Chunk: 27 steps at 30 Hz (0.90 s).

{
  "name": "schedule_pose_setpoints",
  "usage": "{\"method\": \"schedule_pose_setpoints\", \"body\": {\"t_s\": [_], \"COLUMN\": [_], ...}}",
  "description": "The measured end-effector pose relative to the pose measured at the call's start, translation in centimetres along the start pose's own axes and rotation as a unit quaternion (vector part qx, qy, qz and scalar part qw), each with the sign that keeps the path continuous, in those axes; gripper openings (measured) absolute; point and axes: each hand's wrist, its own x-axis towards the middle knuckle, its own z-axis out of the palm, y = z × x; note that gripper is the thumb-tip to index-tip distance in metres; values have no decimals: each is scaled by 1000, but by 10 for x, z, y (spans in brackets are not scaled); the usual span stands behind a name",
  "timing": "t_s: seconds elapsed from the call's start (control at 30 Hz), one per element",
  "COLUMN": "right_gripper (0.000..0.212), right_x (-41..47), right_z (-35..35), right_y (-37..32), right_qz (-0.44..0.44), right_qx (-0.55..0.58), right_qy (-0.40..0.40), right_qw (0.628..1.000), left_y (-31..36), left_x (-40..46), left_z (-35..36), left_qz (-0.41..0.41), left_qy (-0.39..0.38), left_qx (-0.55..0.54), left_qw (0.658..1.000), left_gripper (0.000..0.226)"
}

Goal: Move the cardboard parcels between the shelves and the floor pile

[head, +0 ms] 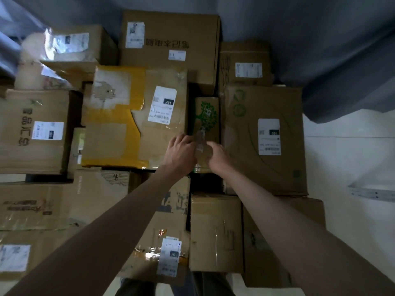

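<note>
Two bare hands meet on a narrow brown cardboard parcel with a green tree print (205, 122), which stands wedged in the floor pile between a wide brown parcel patched with yellow tape (119, 118) and a large brown parcel with green recycling symbols (248, 133). The left hand (181, 153) curls its fingers over the parcel's left edge; the right hand (218, 155) grips its right edge. White labels on both neighbours carry barcodes, and the small writing is too blurred to read. Behind stands a big brown box with black Chinese characters (171, 43).
</note>
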Motion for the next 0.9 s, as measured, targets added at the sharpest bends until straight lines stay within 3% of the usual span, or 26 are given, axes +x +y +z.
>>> {"method": "schedule_pose_setpoints", "body": {"t_s": [0.23,0.5,0.7,0.9], "right_gripper": [46,32,32,23], "right_x": [-118,-265,-352,-438], "right_z": [-70,-128,-100,-6], "right_y": [-48,-178,-296,-409], "right_qz": [-32,-121,-205,-295], "right_qx": [16,-41,-86,-140], "right_qy": [-2,-14,-24,-55], "right_qw": [999,992,975,944], "left_y": [29,29,-17,-118], "left_x": [-95,-222,-323,-469], "left_z": [-102,-265,-350,-388], "left_qz": [-46,-97,-101,-152], "left_qy": [-45,-34,25,94], "left_qx": [-79,-102,-110,-142], "left_qw": [995,989,988,973], "left_gripper": [53,52,51,55]}}
